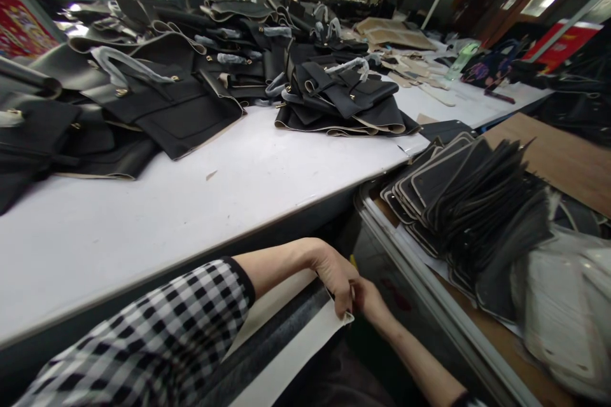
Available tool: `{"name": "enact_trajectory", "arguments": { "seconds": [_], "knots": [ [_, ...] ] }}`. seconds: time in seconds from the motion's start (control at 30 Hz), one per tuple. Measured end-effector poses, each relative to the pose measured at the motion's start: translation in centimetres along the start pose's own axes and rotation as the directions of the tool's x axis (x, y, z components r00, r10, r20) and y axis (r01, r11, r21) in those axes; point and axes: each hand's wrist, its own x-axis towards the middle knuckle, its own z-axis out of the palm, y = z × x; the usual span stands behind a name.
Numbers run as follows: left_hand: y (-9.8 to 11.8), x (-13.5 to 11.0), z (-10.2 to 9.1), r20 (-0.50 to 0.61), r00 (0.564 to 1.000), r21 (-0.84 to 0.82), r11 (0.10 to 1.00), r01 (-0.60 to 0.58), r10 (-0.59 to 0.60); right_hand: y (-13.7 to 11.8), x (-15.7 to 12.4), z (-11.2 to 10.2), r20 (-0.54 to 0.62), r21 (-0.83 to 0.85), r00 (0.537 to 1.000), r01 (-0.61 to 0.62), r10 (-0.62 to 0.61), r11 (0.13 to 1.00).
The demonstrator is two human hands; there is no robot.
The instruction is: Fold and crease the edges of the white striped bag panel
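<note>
Below the white table's front edge, my left hand curls its fingers over the far end of a long panel that is black on one face and pale on the other. The panel lies across my lap. My right hand meets the left at the same end of the panel, fingers closed against it; most of that hand is hidden behind the left. My left sleeve is black-and-white check.
The white table carries heaps of black bag pieces with gold fittings and a smaller pile. At the right, a tray holds a fanned stack of black flat panels. Brown board lies behind.
</note>
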Motion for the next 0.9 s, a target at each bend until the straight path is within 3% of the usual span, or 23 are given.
{"name": "enact_trajectory", "arguments": {
  "seconds": [0.1,0.17,0.23,0.33,0.47,0.6,0.67,0.77,0.9],
  "knots": [
    [-0.4,0.2,0.0,0.065,0.998,-0.052,0.998,0.019,-0.016,0.8,-2.6,-3.9,-0.026,-0.032,0.992,-0.124,0.124,0.992],
    [-0.3,0.1,0.0,0.078,0.997,-0.032,0.999,0.028,-0.025,-0.2,-5.3,-6.1,0.177,-0.099,0.963,-0.187,0.202,0.977],
    [-0.2,-0.1,0.0,0.068,0.997,0.004,0.999,0.036,-0.036,-2.1,-7.5,-7.1,0.366,-0.2,0.902,-0.165,0.229,0.966],
    [0.0,-0.4,0.0,0.042,0.999,0.021,1.0,0.018,-0.018,-5.4,-8.7,-6.4,0.47,-0.265,0.847,-0.135,0.25,0.955],
    [0.0,-0.5,0.1,0.057,0.997,-0.015,0.999,-0.043,0.043,-7.8,-8.3,-5.0,0.389,-0.279,0.901,-0.085,0.193,0.956],
    [0.2,-0.6,-0.1,0.065,0.998,0.04,0.999,-0.024,0.022,-7.5,-9.3,-5.7,0.261,-0.415,0.958,0.001,0.118,0.91],
    [0.4,-0.7,-0.1,0.063,0.998,0.076,0.997,0.007,-0.012,-6.9,-10.2,-6.3,0.249,-0.442,0.963,0.021,0.1,0.897],
    [0.3,-0.6,-0.2,0.061,0.998,0.066,0.997,0.026,-0.03,-6.1,-11.0,-6.4,0.35,-0.348,0.925,-0.015,0.145,0.937],
    [-0.3,-0.2,-0.3,0.113,0.992,-0.031,0.999,-0.043,0.046,-6.1,-10.3,-5.0,0.452,-0.145,0.852,-0.22,0.263,0.965]
  ]
}}
